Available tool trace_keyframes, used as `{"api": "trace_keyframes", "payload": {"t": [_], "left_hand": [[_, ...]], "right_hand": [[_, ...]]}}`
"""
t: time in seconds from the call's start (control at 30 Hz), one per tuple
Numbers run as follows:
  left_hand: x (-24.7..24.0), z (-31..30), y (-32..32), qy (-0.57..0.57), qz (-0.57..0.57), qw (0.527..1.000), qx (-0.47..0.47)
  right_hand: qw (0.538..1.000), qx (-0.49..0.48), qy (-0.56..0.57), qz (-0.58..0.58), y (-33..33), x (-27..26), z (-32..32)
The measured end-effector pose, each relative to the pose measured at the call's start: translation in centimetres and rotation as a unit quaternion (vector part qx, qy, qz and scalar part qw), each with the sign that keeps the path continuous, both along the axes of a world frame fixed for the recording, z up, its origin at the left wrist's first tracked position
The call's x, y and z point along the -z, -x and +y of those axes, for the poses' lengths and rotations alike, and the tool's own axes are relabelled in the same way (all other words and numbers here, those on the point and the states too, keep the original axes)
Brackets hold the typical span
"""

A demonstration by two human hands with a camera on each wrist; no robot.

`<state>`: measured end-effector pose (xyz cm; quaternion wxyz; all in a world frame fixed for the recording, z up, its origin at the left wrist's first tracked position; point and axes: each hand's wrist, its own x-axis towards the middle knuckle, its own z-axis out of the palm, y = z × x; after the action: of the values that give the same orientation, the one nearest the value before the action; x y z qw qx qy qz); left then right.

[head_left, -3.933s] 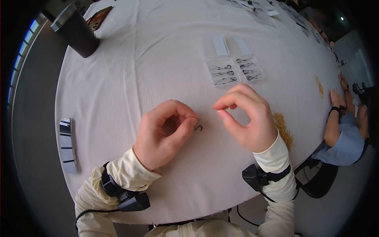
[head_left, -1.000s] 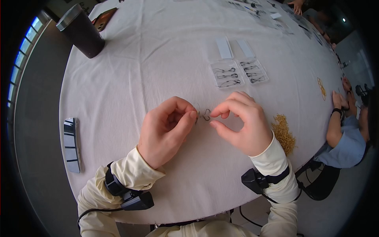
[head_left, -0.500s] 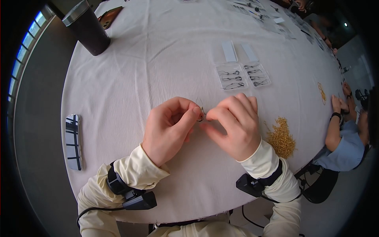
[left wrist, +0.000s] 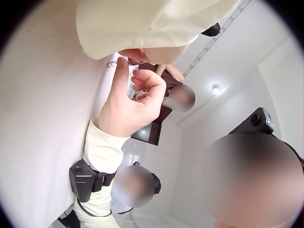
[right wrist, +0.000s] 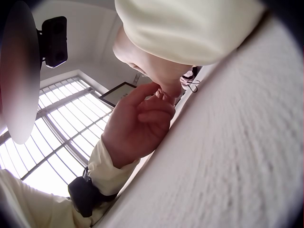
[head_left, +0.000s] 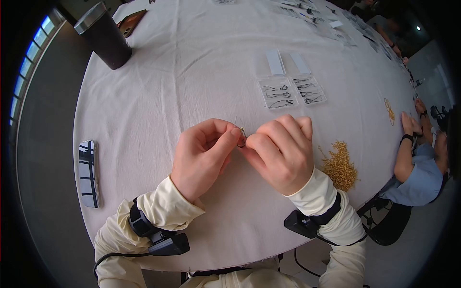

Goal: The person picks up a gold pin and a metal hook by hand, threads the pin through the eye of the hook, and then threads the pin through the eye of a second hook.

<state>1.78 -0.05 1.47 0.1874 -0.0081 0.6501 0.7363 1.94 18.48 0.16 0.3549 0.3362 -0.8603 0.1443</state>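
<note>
Between the fingertips, in the head view, is a small dark wire hook piece with a tiny yellow-green part at its top. My left hand pinches it between thumb and index finger. From the other side my right hand meets it with thumb and bent index finger, the other fingers curled; its exact grip is partly hidden. The left wrist view shows the right hand with its thumb raised beside thin dark hooks. In the right wrist view the left hand's fingertips touch the right hand's.
Clear boxes with dark looped wires lie beyond the hands. A pile of gold pieces is right of my right hand. Farther out are a phone, a dark tumbler, yellow loops and another person's arms.
My right hand has come left from an open pinch to meet the piece at my left fingertips, and its fingers have curled more. The left hand keeps its pinch.
</note>
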Motion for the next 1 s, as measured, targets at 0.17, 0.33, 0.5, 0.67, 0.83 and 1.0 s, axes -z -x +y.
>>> {"api": "trace_keyframes", "payload": {"t": [0.17,0.33,0.5,0.67,0.83,1.0], "left_hand": [[0.08,0.1,-0.03,-0.002,0.004,1.0,-0.006],[0.28,0.07,-0.05,-0.007,0.012,1.0,-0.009],[0.21,0.05,-0.05,-0.013,0.011,1.0,-0.014],[0.25,0.01,-0.06,-0.019,0.009,1.0,-0.015],[0.32,0.05,-0.09,-0.03,0.011,0.999,-0.019],[0.39,0.1,-0.12,-0.041,0.01,0.999,-0.027]], "right_hand": [[1.0,-0.005,0.004,-0.001,-0.02,-0.11,0.02],[1.0,-0.013,0.013,-0.01,-0.09,-0.25,0.04],[0.999,-0.017,0.023,-0.018,-0.09,-0.39,0.05],[0.999,-0.019,0.033,-0.018,-0.09,-0.39,0.08],[0.999,-0.009,0.032,-0.029,-0.2,-0.57,0.16],[0.998,-0.011,0.043,-0.042,-0.14,-0.51,0.19]]}}
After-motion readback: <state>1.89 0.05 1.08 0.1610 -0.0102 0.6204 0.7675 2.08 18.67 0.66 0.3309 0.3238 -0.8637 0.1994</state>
